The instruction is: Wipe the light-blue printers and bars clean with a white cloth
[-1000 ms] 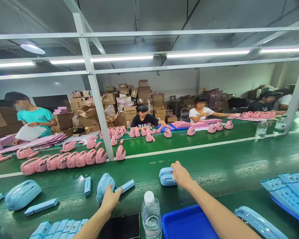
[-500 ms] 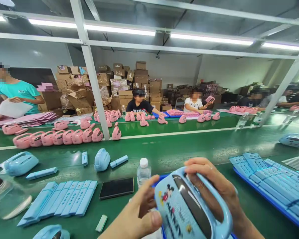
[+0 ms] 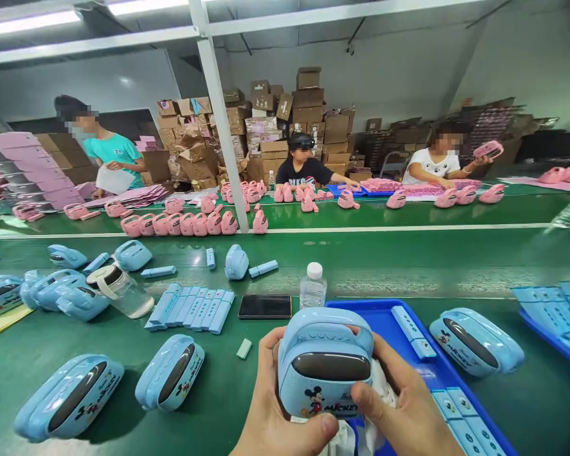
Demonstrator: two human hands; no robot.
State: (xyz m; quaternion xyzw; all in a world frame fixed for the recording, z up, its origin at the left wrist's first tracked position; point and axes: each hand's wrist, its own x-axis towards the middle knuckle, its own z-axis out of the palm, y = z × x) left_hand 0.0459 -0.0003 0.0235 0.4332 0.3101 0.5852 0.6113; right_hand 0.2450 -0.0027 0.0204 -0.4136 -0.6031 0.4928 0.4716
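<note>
A light blue speaker (image 3: 325,367) with a carry handle, a dark oval panel and a cartoon mouse print is held upright between both hands, its front towards me. My left hand (image 3: 280,399) closes round its left side, the thumb on the lower front. My right hand (image 3: 399,392) grips the right side, its thumb pressed on the front near the lettering. Beneath the speaker lies a crumpled white cloth (image 3: 382,392), partly hidden. Behind it is a blue tray (image 3: 361,310) with several flat blue pieces (image 3: 414,332).
Two blue speakers (image 3: 171,373) stand at left, another (image 3: 475,342) at right. A phone (image 3: 265,307), a water bottle (image 3: 313,288), a small green block (image 3: 244,348), a glass jar (image 3: 123,291) and a row of blue strips (image 3: 190,308) lie beyond. Co-workers (image 3: 306,161) sit across among pink speakers (image 3: 185,223).
The speaker has turned from tilted to upright, facing me. My right hand has left the handle for its side, and my left hand now grips it. The view has shifted left and down.
</note>
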